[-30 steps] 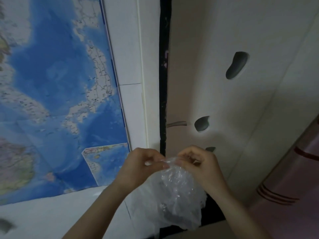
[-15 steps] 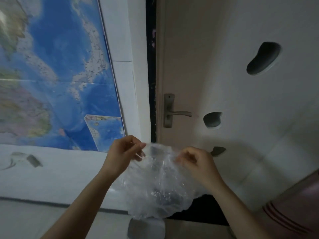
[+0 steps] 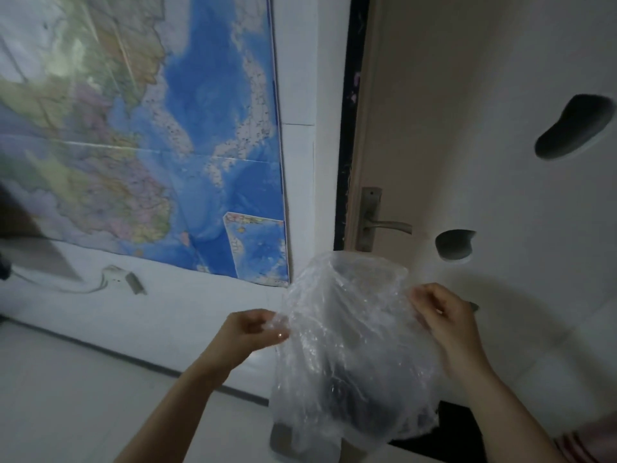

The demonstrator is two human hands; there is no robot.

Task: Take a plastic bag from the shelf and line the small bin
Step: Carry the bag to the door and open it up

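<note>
— Biggest things first?
— Hung on the wall (image 3: pixel 300 61): a map (image 3: pixel 140 135), filling the upper left. Stood to its right: a pale door (image 3: pixel 467 111) with a metal handle (image 3: pixel 384 223).

— And the bag?
— Held up in mid-air below the handle, over the floor (image 3: pixel 66 396): clear bag (image 3: pixel 347 345), crinkled, mouth spread open at the top.

— Bin?
— Glimpsed under the bag, at the bottom edge: a grey bin (image 3: pixel 287 442), mostly hidden.

— Hands?
— Left hand (image 3: pixel 253 332): pinched shut on the bag's left rim. Right hand (image 3: pixel 444 312): fingers curled, gripped the right rim. Well apart, pulling the opening wide.
</note>
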